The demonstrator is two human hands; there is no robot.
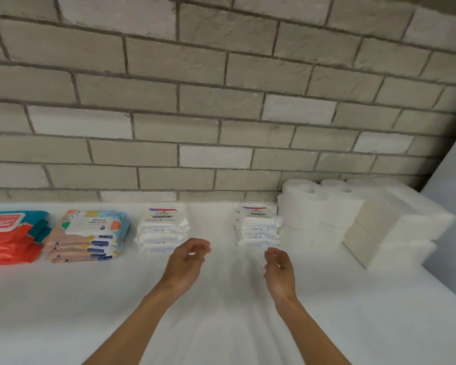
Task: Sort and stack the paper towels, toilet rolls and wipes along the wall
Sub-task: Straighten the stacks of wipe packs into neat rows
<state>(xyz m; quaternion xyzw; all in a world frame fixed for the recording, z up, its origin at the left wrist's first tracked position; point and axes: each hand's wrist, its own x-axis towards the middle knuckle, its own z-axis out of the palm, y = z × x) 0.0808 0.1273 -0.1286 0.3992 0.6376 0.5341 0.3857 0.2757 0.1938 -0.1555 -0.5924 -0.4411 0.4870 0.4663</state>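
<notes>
Along the brick wall stand sorted stacks on a white table [221, 299]. From the left: red wipes packs [8, 238], pastel wipes packs [87, 235], a stack of white Dove wipes [162, 227], a second white Dove stack [258, 227], white toilet rolls [316, 212] and folded white paper towel packs [395, 227] at the far right. My left hand [187, 262] hovers just in front of the left Dove stack, fingers loosely curled, holding nothing. My right hand [279, 270] hovers in front of the right Dove stack, relaxed and empty.
A grey brick wall [221, 101] runs behind the stacks. A gap of bare tabletop lies between the two Dove stacks. A pale side wall [453, 180] closes the right end.
</notes>
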